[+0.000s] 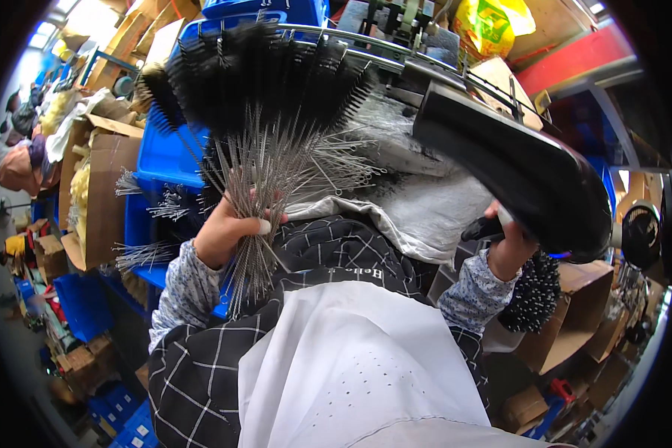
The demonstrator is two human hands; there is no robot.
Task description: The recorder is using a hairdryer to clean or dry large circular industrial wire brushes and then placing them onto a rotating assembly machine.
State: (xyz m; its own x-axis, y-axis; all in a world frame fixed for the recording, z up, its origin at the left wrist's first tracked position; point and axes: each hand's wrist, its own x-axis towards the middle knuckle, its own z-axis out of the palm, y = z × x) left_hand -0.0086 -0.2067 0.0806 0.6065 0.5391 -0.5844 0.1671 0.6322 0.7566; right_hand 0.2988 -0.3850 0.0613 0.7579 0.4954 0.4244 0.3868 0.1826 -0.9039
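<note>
White apron (351, 366) fabric lies below the wire-brush bundle (265, 160), which the left hand (231, 228) holds in a narrow grip, while the right hand (511, 246) appears wrapped around a black blower-like tool (519, 160) right of it. Brush handling seems the step, calling next for keeping the bundle together. Smudged pale cloth (440, 201) spreads right of the bundle, a cardboard box (113, 194) left.

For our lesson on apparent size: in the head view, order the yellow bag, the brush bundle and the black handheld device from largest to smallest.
1. Brush bundle
2. Black handheld device
3. Yellow bag, judged by its visible part
</note>
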